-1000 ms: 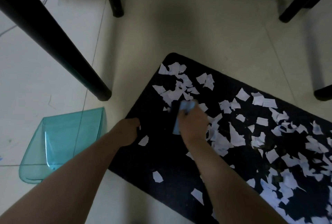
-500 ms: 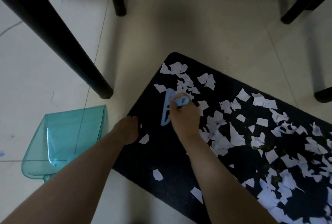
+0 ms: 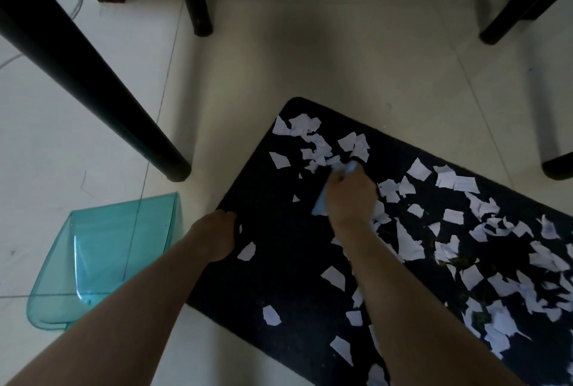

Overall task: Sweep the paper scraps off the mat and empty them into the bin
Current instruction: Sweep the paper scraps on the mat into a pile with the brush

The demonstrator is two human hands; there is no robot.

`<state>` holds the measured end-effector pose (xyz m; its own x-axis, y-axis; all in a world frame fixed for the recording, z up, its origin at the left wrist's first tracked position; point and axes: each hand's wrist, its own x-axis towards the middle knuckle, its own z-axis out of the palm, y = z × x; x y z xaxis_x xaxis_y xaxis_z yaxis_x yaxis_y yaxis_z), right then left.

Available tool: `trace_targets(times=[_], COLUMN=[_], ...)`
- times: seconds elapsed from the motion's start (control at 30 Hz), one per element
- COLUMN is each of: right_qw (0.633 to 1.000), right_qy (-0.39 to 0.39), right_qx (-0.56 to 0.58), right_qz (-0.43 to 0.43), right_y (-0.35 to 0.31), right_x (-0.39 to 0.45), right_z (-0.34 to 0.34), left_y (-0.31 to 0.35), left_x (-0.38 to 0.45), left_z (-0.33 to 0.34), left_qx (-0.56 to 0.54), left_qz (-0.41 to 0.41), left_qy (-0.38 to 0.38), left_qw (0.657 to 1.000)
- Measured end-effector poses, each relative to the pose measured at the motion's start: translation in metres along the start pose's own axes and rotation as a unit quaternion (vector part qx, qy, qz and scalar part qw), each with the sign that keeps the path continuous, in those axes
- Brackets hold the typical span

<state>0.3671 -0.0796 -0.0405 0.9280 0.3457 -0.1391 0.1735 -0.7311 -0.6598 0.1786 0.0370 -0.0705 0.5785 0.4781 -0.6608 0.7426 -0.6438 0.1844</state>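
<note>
Blue brush (image 3: pixel 321 206) swung back under right hand (image 3: pixel 350 199), left hand (image 3: pixel 217 235) unmoved

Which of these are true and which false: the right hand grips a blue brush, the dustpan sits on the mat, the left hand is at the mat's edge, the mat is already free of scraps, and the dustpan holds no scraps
1. The right hand grips a light blue brush. True.
2. The teal dustpan sits on the mat. False: it lies on the floor tiles, left of the black mat.
3. The left hand is at the mat's left edge. True.
4. The mat is free of scraps. False: white paper scraps cover much of it, thickest toward the right.
5. The dustpan holds no scraps. True: none show through its clear plastic.
</note>
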Motion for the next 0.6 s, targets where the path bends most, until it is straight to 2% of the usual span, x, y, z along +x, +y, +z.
trace_targets(times=[0.07, 0.13, 0.23, 0.37, 0.6], right_qw=[0.999, 0.999, 0.995, 0.993, 0.985], right_qy=[0.028, 0.041, 0.013, -0.037, -0.052], right_qx=[-0.012, 0.029, 0.1, 0.113, 0.155], right_qz=[0.012, 0.019, 0.002, -0.023, -0.06], right_y=[0.014, 0.017, 0.002, -0.017, -0.004], right_x=[0.005, 0.01, 0.013, 0.014, 0.005], right_z=[-0.023, -0.04, -0.048, -0.03, -0.012], left_y=[-0.001, 0.0, 0.006, 0.025, 0.048], left_x=[0.001, 0.002, 0.006, 0.01, 0.014], left_z=[0.0, -0.002, -0.009, -0.015, -0.011], left_qx=[0.007, 0.007, 0.008, 0.061, 0.162], left_qz=[0.005, 0.001, -0.007, -0.017, -0.016], left_qy=[-0.011, -0.036, -0.069, -0.059, -0.041], left_qw=[1.0, 0.999, 0.998, 0.996, 0.986])
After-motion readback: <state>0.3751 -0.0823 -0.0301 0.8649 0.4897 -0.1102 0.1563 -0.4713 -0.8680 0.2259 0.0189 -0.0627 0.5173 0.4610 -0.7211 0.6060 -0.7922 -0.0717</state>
